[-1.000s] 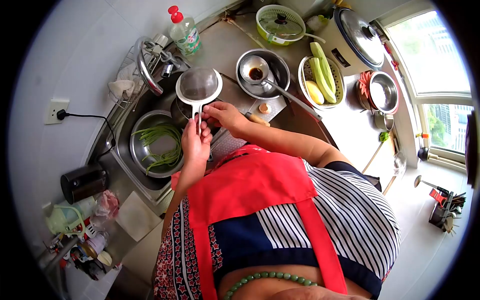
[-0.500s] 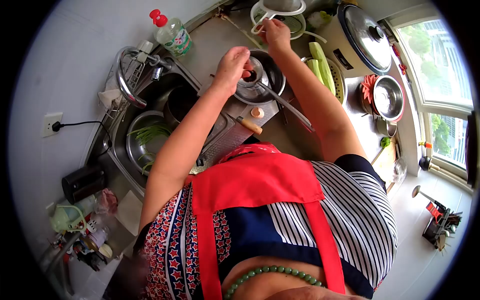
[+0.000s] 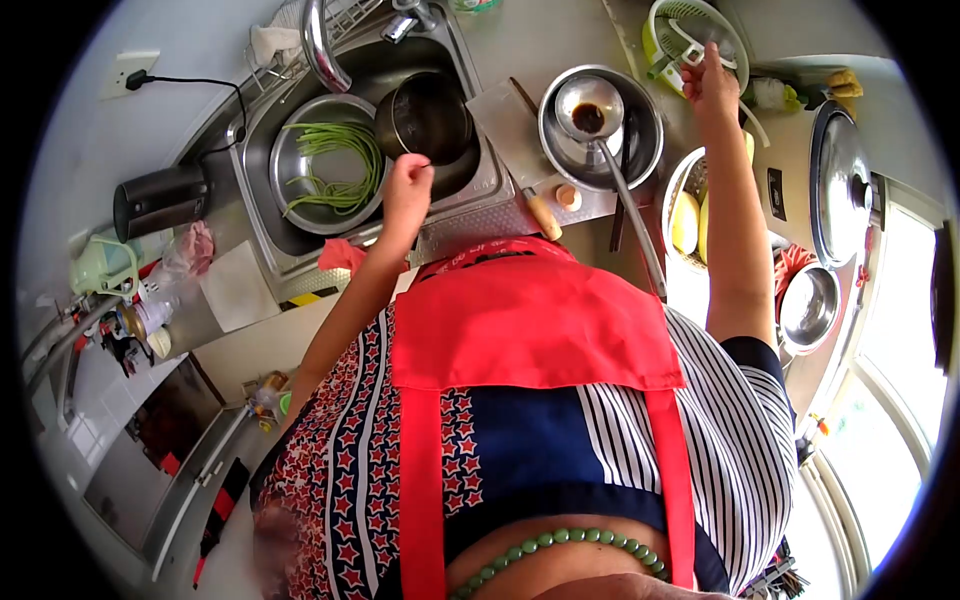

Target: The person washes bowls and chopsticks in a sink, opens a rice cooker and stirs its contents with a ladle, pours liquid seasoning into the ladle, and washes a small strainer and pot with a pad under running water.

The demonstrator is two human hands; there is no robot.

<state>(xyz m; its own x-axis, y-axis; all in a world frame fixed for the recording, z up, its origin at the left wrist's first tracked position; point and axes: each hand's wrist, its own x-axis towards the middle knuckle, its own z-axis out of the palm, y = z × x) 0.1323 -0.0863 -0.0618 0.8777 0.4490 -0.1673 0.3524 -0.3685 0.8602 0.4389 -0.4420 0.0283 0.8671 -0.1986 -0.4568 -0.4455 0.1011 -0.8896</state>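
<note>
My left hand [image 3: 405, 200] is over the sink's front edge, fingers curled together; what they hold, if anything, is hidden. Close to it are a dark pot [image 3: 438, 125] and a steel bowl of long green beans [image 3: 335, 165], both in the sink. My right hand [image 3: 710, 88] reaches to the back right, its fingers closed at the white handle of a strainer [image 3: 692, 52] at the green basket [image 3: 652, 40]. Between my hands, a ladle [image 3: 630, 205] with dark liquid in its bowl rests in a steel basin [image 3: 548, 130].
A wooden-handled knife [image 3: 543, 213] and a small brownish cup-shaped thing [image 3: 568, 197] lie by the counter's front edge. Dark chopsticks [image 3: 618, 205] stick out near the basin. A large lidded cooker [image 3: 835, 190] stands at the right. The faucet [image 3: 318, 45] arches over the sink [image 3: 478, 75].
My left hand has moved left, from over the ladle to the sink's front. My right hand has stayed by the strainer, which is lower at the basket. The view has turned to the left.
</note>
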